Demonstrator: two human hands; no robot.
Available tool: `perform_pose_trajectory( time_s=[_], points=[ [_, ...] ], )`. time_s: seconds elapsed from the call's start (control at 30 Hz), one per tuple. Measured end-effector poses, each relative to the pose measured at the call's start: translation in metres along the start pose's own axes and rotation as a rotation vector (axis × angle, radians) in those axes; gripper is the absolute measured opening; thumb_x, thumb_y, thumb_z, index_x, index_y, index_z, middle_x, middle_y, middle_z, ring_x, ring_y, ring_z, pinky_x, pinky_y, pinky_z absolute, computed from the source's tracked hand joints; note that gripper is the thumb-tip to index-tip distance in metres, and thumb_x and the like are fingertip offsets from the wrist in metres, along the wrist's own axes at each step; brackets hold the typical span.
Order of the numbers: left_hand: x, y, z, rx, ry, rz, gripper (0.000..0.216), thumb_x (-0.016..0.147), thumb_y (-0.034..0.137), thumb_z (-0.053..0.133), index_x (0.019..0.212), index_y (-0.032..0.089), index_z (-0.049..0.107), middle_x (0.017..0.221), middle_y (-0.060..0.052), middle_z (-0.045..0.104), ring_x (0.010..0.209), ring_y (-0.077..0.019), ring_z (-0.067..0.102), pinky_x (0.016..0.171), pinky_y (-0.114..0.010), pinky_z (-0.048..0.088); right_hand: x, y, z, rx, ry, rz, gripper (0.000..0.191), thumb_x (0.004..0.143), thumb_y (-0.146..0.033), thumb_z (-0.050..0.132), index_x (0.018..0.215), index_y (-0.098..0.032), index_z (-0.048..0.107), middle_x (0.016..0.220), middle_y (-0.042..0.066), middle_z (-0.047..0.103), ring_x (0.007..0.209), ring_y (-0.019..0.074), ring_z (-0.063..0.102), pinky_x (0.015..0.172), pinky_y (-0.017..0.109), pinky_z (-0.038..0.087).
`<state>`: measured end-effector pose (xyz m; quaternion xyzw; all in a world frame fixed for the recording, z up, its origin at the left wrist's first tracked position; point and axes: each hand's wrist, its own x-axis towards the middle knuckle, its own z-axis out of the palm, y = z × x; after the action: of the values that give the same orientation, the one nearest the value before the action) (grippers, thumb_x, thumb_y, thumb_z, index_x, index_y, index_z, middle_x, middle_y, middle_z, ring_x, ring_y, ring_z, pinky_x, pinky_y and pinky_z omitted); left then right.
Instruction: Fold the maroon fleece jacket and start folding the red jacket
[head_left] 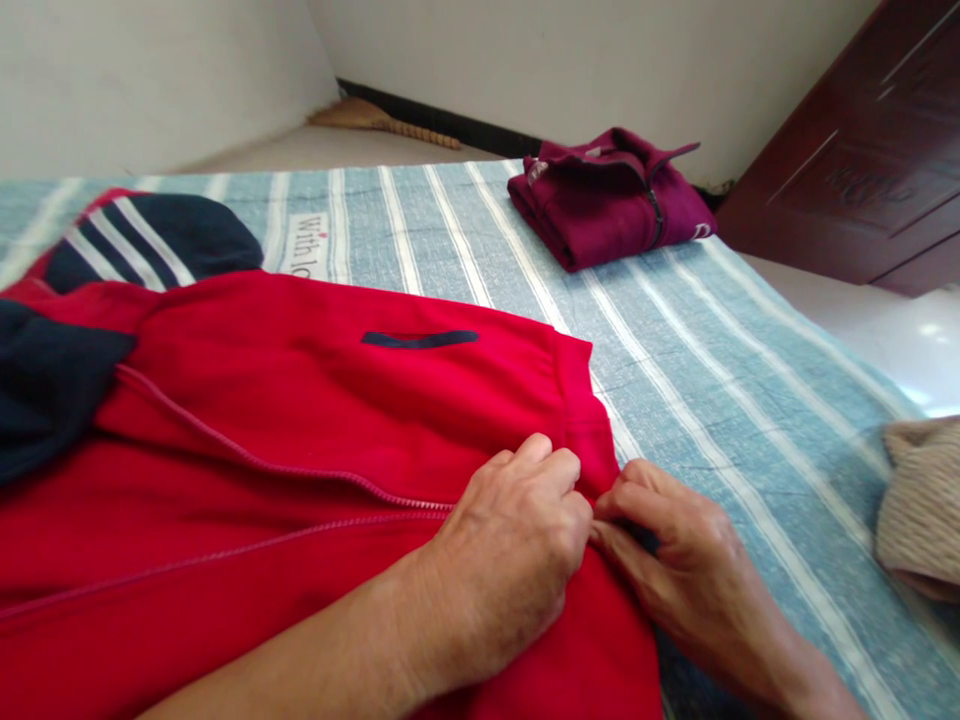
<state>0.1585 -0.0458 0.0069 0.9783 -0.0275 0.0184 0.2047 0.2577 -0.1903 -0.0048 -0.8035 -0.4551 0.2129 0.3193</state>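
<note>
A red zip-up jacket (315, 410) lies spread across the striped bed cover, its hem toward the right. Its front zipper (315, 470) is parted along the left and comes together near my hands. My left hand (517, 540) is closed, gripping the jacket front by the zipper just inside the hem; its fingertips are hidden. At the hem's edge, my right hand (675, 545) pinches the jacket at the bottom of the zipper. The zipper's slider and end pieces are hidden by my fingers. A dark-trimmed pocket (420, 340) shows on the far front panel.
A folded maroon jacket (607, 210) sits at the bed's far edge. The blue and white striped cover (720, 350) lies underneath. A beige knitted item (922, 505) is at the right edge. Beyond are a broom (375, 118) on the floor and a dark red wooden panel (862, 160).
</note>
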Motion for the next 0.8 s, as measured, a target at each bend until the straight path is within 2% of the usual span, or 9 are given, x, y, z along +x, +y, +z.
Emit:
perform_pose_trajectory(
  time_s=[0.27,0.5,0.8],
  points=[
    [0.002,-0.004,-0.004,-0.082,-0.094,-0.066,0.022,0.088,0.013,0.045,0.068,0.016,0.054,0.078,-0.004,0.052,0.072,-0.0169,0.041,0.059,-0.029,0.039,0.001,-0.001,0.002,-0.015,0.020,0.027,0.022,0.087,-0.018,0.055,0.065,-0.019,0.058,0.068,0.000,0.050,0.064,0.0137,0.047,0.058,0.030,0.035],
    [-0.001,-0.009,-0.007,-0.106,-0.106,-0.038,0.021,0.088,0.013,0.045,0.070,0.017,0.055,0.079,-0.003,0.051,0.072,-0.0163,0.041,0.059,-0.029,0.039,-0.003,0.010,-0.009,0.154,-0.133,-0.041,0.014,0.088,-0.018,0.052,0.084,-0.024,0.064,0.077,-0.001,0.054,0.071,0.0125,0.053,0.060,0.027,0.042],
    [-0.003,-0.013,-0.014,-0.126,-0.126,0.006,0.023,0.088,0.010,0.045,0.070,0.017,0.058,0.077,-0.002,0.050,0.071,-0.0152,0.041,0.057,-0.026,0.037,-0.007,0.006,-0.006,0.025,-0.064,-0.120,0.021,0.092,-0.019,0.046,0.082,-0.022,0.065,0.072,0.001,0.052,0.066,0.0127,0.050,0.055,0.027,0.039]
  ],
)
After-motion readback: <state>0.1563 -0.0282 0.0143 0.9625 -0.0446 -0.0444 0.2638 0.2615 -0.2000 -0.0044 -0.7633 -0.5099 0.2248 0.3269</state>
